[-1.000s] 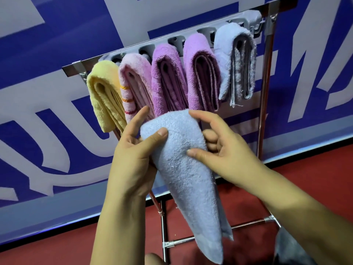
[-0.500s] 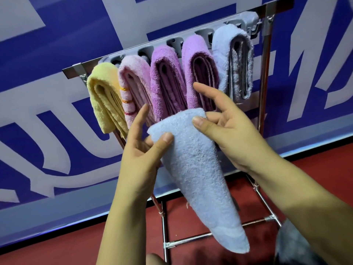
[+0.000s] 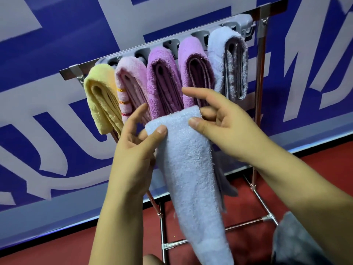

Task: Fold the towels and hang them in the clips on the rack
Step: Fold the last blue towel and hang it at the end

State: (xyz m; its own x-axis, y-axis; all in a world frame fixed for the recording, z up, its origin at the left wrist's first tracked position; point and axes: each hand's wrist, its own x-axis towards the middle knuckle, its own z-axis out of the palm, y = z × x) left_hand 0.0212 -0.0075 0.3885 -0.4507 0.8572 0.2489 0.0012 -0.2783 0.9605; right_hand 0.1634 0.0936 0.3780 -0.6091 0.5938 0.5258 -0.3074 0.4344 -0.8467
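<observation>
A folded light blue towel (image 3: 193, 169) hangs down in front of me, held at its top fold. My left hand (image 3: 133, 155) pinches its upper left corner with the thumb on the front. My right hand (image 3: 223, 127) pinches its upper right edge, index finger stretched out above. Behind it the metal rack (image 3: 260, 77) carries a grey strip of clips (image 3: 236, 22). Several folded towels hang there: yellow (image 3: 101, 100), pale pink (image 3: 129, 83), purple (image 3: 162, 81), mauve (image 3: 194, 69) and lavender-grey (image 3: 227, 62).
A blue and white banner (image 3: 47, 54) stands right behind the rack. The rack's lower bars (image 3: 244, 225) cross over red floor (image 3: 57, 251). A grey cloth (image 3: 294, 241) lies at the lower right.
The blue towel has risen slightly toward the hanging towels, with both hands. Its tail has swung back to the left, and the right index finger has lifted away from the fold.
</observation>
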